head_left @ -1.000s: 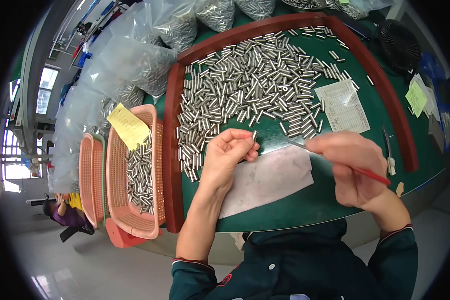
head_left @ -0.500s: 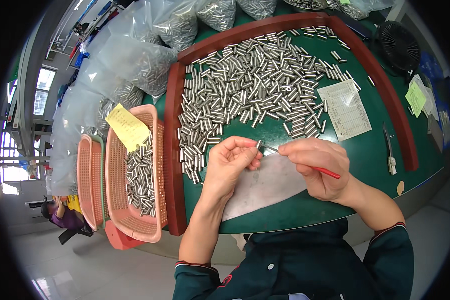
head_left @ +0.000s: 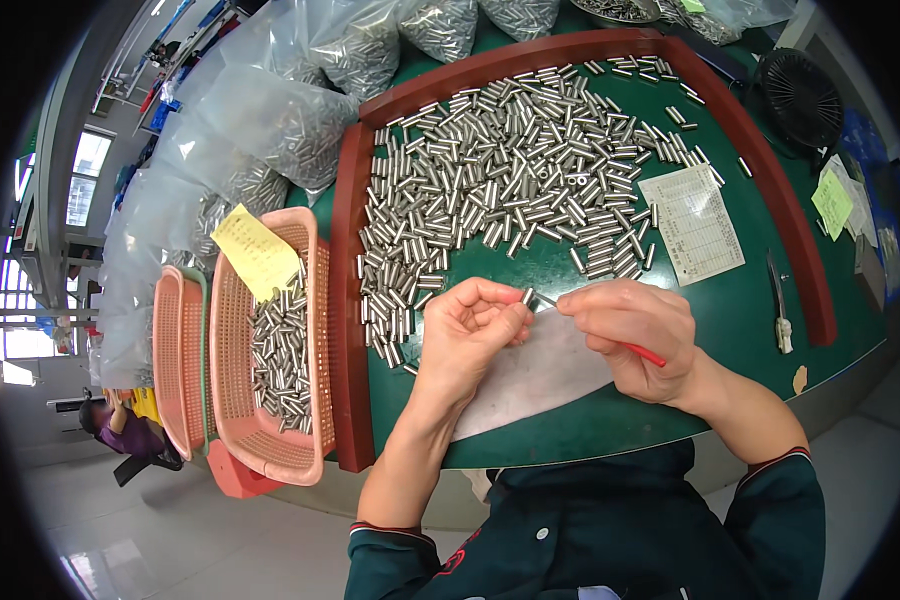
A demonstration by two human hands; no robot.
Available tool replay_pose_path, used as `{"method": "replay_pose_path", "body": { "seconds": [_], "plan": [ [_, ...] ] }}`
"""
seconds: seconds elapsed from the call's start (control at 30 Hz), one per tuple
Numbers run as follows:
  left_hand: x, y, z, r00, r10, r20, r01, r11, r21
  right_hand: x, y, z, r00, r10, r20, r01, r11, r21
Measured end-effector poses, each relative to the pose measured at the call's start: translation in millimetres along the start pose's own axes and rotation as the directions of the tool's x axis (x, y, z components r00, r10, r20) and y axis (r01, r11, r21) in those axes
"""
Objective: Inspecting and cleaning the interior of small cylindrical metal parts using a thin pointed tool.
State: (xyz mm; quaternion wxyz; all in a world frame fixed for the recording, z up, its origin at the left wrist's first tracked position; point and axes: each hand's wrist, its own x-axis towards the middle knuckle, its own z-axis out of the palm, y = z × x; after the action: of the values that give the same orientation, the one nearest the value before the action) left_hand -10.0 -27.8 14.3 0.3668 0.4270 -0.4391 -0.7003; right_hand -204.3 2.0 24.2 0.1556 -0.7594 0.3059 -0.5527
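Between thumb and fingertips, my left hand [head_left: 467, 330] pinches a small metal cylinder [head_left: 528, 297], one end of it showing. My right hand [head_left: 635, 325] is closed round a thin tool with a red handle [head_left: 647, 354]. The tool's slim metal shaft [head_left: 547, 300] points left, its tip at or very near the cylinder's end; I cannot tell if it enters. Beneath both hands lies a pale grey cloth or sheet [head_left: 530, 385]. Beyond them a wide heap of like metal cylinders [head_left: 500, 160] covers the green tabletop [head_left: 510, 262].
A dark red wooden rail [head_left: 353, 300] borders the heap. On the left stand pink baskets [head_left: 320, 400], one holding cylinders and a yellow note, with filled plastic bags [head_left: 300, 130] behind. A printed sheet [head_left: 695, 225], tweezers-like tool [head_left: 778, 300] and black fan [head_left: 798, 95] sit right.
The cylinder in my left hand is tilted more upright, and its end shows more. My right hand has shifted slightly, with the red handle drawn a little closer into the palm.
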Motion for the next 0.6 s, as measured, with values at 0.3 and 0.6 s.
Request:
{"method": "replay_pose_path", "body": {
  "seconds": [0.3, 0.6],
  "plan": [
    [-3.9, 0.7, 9.6, 0.998, 0.044, -0.043, -0.039, 0.993, 0.108, -1.8, -4.3, -0.4, 0.992, -0.126, 0.0, 0.126, 0.988, -0.089],
    [-3.3, -0.7, 7.7, 0.975, 0.178, -0.133, -0.171, 0.984, 0.057, -2.1, -1.0, 3.9, 0.99, -0.143, 0.02, 0.144, 0.983, -0.115]
  ]
}}
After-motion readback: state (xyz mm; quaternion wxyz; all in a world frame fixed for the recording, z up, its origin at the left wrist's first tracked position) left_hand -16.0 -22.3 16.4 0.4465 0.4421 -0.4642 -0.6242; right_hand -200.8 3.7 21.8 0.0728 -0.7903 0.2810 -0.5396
